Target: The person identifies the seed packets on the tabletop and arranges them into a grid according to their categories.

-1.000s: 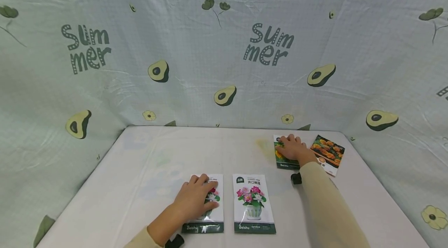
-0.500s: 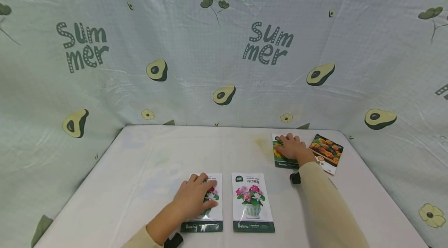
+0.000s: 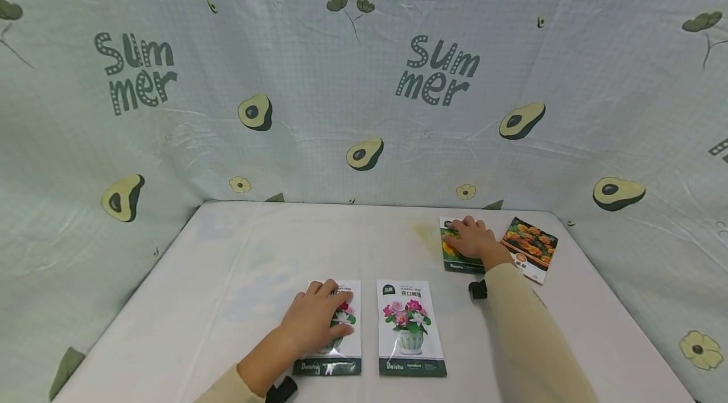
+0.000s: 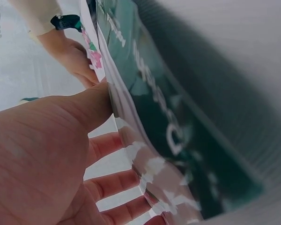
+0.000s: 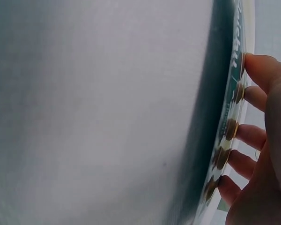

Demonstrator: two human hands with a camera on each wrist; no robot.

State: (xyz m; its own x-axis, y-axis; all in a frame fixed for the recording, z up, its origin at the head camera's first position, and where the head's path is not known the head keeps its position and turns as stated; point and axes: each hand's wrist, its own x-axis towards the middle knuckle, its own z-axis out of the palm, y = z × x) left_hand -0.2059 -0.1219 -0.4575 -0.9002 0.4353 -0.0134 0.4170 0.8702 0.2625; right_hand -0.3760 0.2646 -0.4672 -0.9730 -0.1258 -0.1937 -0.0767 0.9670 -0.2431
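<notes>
My left hand (image 3: pixel 311 321) rests on a seed packet (image 3: pixel 352 349) at the near middle of the table, fingertips and thumb pressed to its front and part of the flower picture covered. A matching packet (image 3: pixel 411 330), with pink flowers in a striped pot, lies flat just to its right. Farther back, my right hand (image 3: pixel 473 242) touches a green seed packet (image 3: pixel 457 263) with yellow flowers, hiding much of it. In the right wrist view the fingertips (image 5: pixel 250 136) meet that packet's surface. An orange-flower packet (image 3: pixel 531 248) lies tilted beside the right wrist.
The white-covered table (image 3: pixel 273 251) backs onto a pale printed cloth (image 3: pixel 296 74) with avocados and lettering. Similar cloth hangs at both sides. The right sleeve (image 3: pixel 534 333) reaches over the right part of the table.
The right hand and the yellow-flower packet have shifted slightly left, away from the orange-flower packet. The left hand keeps its place on its packet.
</notes>
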